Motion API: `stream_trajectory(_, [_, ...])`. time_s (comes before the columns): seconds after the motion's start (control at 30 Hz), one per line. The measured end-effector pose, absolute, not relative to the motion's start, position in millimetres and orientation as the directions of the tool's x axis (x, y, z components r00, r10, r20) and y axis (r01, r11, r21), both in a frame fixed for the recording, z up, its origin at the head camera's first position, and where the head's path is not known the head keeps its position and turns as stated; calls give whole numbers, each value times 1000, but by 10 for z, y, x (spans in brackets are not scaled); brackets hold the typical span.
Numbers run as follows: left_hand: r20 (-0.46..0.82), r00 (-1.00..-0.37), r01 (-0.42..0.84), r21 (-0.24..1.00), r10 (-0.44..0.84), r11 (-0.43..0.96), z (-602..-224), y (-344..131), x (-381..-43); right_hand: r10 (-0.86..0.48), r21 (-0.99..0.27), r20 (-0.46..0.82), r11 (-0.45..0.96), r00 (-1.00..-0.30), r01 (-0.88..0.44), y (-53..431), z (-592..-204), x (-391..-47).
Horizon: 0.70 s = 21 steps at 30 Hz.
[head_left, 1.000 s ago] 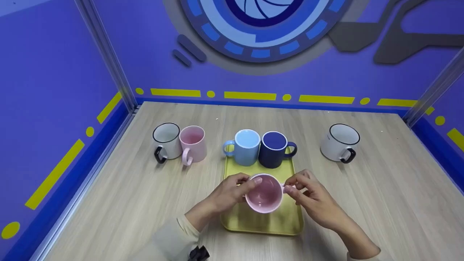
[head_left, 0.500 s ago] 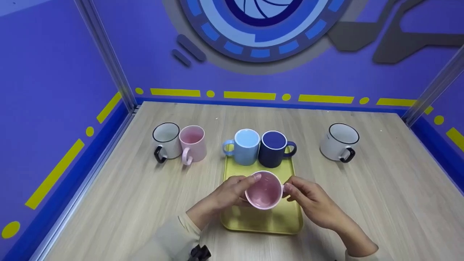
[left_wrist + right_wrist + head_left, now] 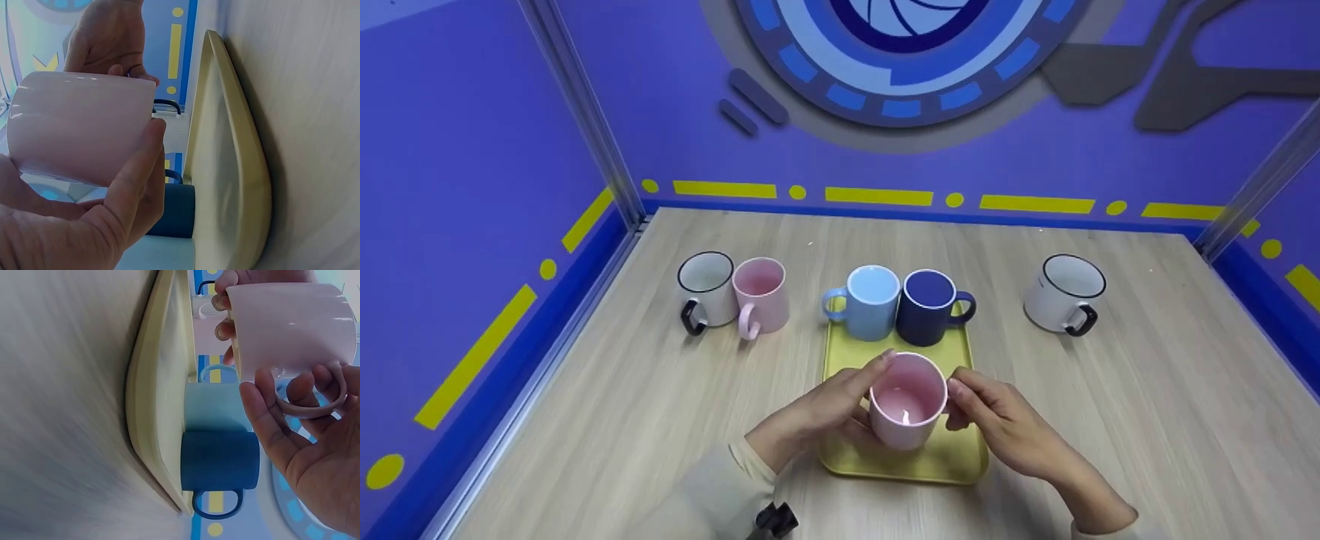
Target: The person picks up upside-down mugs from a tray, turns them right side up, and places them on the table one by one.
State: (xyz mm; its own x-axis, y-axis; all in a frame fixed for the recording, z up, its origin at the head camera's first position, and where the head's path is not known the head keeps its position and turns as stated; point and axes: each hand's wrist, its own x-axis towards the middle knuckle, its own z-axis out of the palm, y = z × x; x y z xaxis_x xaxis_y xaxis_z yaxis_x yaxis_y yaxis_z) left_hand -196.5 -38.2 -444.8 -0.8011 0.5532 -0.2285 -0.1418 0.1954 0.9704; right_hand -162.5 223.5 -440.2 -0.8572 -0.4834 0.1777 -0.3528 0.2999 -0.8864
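Note:
A pink mug (image 3: 906, 435) is held between both hands, a little above the yellow tray (image 3: 885, 474). My left hand (image 3: 834, 403) grips its left side, thumb up at the rim and fingers round the wall, as the left wrist view shows. Opposite, my right hand (image 3: 1011, 427) holds the mug's handle (image 3: 309, 412), with fingers curled at and through the loop in the right wrist view. Behind them a light blue mug (image 3: 871, 315) and a dark blue mug (image 3: 921, 321) stand side by side on the tray's far end, handles pointing outward.
Left on the wooden table (image 3: 607, 420) stand a white mug with black rim (image 3: 712, 304) and another pink mug (image 3: 769, 307), close together. A second white mug (image 3: 1050, 304) stands at the right. Blue-purple panels (image 3: 1020, 165) enclose the back and sides.
The held pink mug has tipped more upright, so its near outer wall now shows. My right fingers have lowered and curled in at its handle. The standing mugs have stayed put.

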Motion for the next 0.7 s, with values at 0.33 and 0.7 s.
stream_trajectory(0.33, [-219,-798,-114,970,562,215,-4445,-378,-1950,-439,-913,107,313,-892,-263,2248,-4416,-1653])
stream_trajectory(0.7, [-211,-809,-125,974,549,190,-4473,-412,-1939,-442,-908,119,314,-889,-278,2245,-4418,-1652])
